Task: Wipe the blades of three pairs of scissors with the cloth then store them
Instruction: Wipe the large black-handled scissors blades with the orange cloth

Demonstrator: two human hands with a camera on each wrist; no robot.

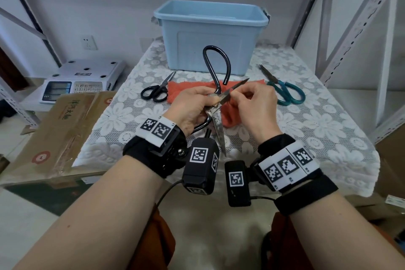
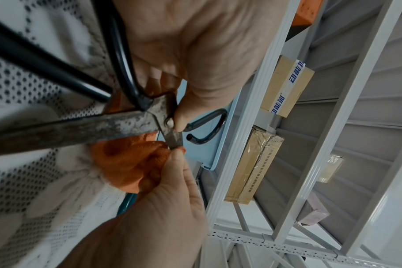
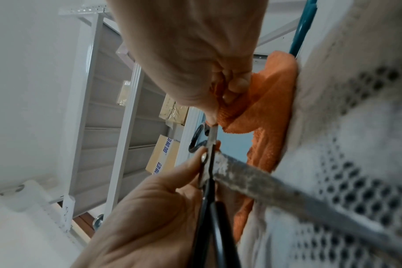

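Large old scissors (image 1: 215, 105) with dark loop handles and spotted blades (image 2: 80, 127) are spread wide above the lace-covered table (image 1: 131, 120). My left hand (image 1: 209, 99) grips them at the pivot, with one blade (image 3: 264, 181) pointing back at me. My right hand (image 1: 233, 93) pinches the other blade near its base, and a fold of the orange cloth (image 3: 241, 112) is bunched under its fingers. The rest of the cloth (image 1: 188, 87) lies on the table. Small black scissors (image 1: 155, 92) lie to the left and teal-handled scissors (image 1: 282, 90) to the right.
An open light-blue plastic bin (image 1: 210, 35) stands behind the cloth at the table's far edge. To the left, a weighing scale (image 1: 81, 79) and a flat cardboard box (image 1: 61, 129) sit lower down. Perforated metal shelf uprights (image 1: 341, 50) rise at the right.
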